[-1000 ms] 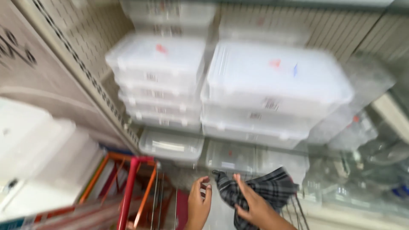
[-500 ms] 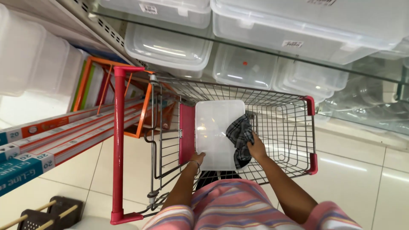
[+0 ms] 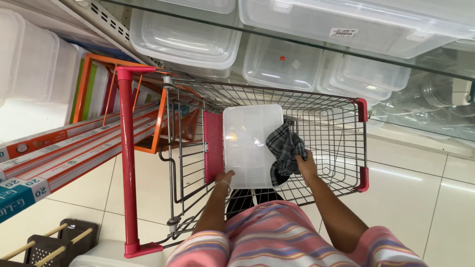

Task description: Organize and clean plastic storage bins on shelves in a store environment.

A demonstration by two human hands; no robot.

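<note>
While hands grip it, left [image 3: 225, 178] its near edge, right [image 3: 306, 164] a checked cloth [image 3: 284, 146]: box [image 3: 251, 143], long axis away.

This was a shop, in an aisle of household goods. A wire shopping cart [image 3: 267, 143] with red trim stood on a pale tiled floor [image 3: 420, 198], right against glass shelves [image 3: 297, 42] stacked with many identical clear plastic storage boxes [image 3: 185, 42], one shelf edge bearing a small price label [image 3: 343, 32]. Long boxed goods [image 3: 54, 148] lay piled at the left beside an orange rack [image 3: 86, 84].
</note>
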